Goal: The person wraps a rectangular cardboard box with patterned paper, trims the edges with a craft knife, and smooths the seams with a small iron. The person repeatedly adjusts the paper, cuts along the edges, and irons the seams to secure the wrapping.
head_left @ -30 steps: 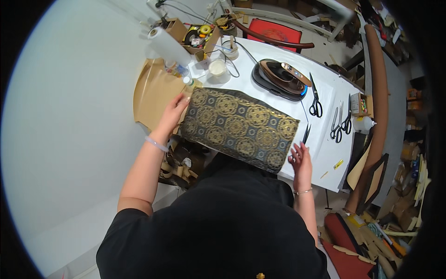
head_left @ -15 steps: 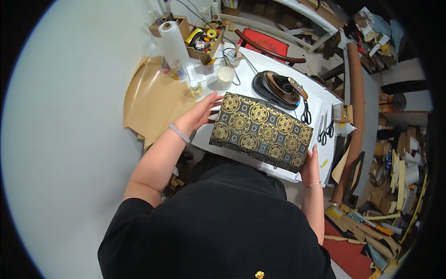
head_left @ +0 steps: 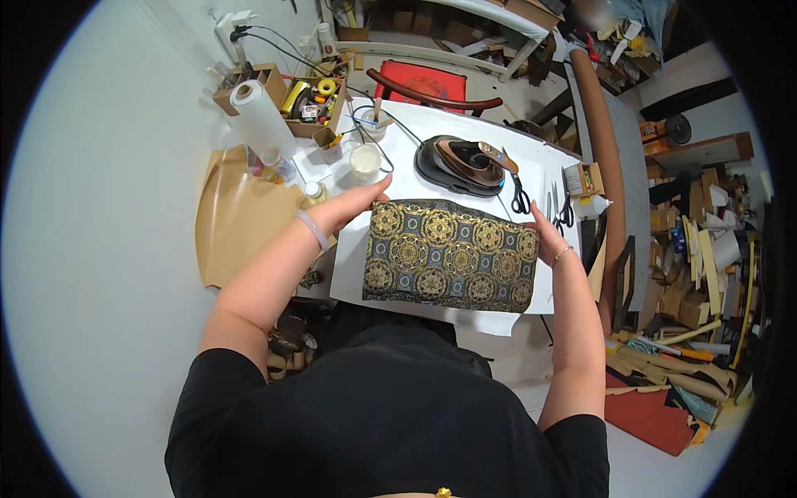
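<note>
A rectangular box covered in black, grey and gold medallion-patterned brocade fabric is between my hands, above the near part of the white table. My left hand grips its far left corner, with most fingers hidden behind it. My right hand holds the right end near the far corner, fingers partly out of sight. The box's broad patterned face is turned up toward me, its long edges running nearly level. Just beyond it stands a black and copper iron on its base.
Scissors lie right of the iron, by a small carton. A white tub, a small bottle and a plastic film roll stand at the left. Brown paper hangs over the left edge. A red chair is behind the table.
The box has turned counterclockwise, so its long edges are now nearly level. My right hand has shifted from its near right corner to the far right one. The whole view has swung slightly.
</note>
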Action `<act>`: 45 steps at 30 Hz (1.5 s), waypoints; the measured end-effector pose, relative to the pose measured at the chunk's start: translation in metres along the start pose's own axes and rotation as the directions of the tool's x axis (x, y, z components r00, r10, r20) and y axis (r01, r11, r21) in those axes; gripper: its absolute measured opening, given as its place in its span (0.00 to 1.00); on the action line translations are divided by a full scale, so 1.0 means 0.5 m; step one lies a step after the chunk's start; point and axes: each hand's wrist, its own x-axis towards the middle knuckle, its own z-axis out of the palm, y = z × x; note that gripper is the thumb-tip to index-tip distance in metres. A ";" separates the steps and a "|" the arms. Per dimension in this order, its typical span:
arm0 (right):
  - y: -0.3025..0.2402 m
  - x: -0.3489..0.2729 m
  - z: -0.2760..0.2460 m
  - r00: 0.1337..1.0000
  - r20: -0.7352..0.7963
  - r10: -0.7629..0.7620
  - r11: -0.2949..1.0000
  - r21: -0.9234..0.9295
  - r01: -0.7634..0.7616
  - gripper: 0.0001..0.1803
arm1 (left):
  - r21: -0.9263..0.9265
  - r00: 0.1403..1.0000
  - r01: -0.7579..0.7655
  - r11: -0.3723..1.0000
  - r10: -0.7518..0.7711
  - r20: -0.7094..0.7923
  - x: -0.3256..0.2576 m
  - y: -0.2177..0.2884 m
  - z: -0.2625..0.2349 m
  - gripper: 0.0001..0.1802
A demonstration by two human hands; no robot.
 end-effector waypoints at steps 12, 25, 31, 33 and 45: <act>-0.116 -0.051 0.006 0.978 0.046 -0.204 0.979 -0.009 0.204 0.32 | 0.165 0.963 -0.230 0.959 0.249 -0.104 -0.005 0.091 -0.030 0.20; -0.020 0.194 0.005 0.672 0.278 0.686 0.641 -0.669 -0.377 0.27 | -0.337 0.831 0.545 0.768 -0.442 0.338 0.073 -0.192 0.013 0.43; -0.095 0.104 0.050 0.763 0.113 0.636 0.530 -0.783 -0.326 0.10 | -0.653 0.939 0.323 0.685 -0.147 0.310 -0.005 -0.110 0.077 0.46; -0.122 0.057 0.037 0.849 0.178 0.498 0.573 -0.802 -0.169 0.10 | -0.714 0.965 0.229 0.661 -0.058 0.256 -0.040 -0.080 0.076 0.43; -0.259 -0.436 0.074 0.927 -0.052 -0.372 0.608 -0.768 0.201 0.13 | -0.581 0.849 -0.476 0.660 0.518 -0.106 -0.321 0.176 0.138 0.41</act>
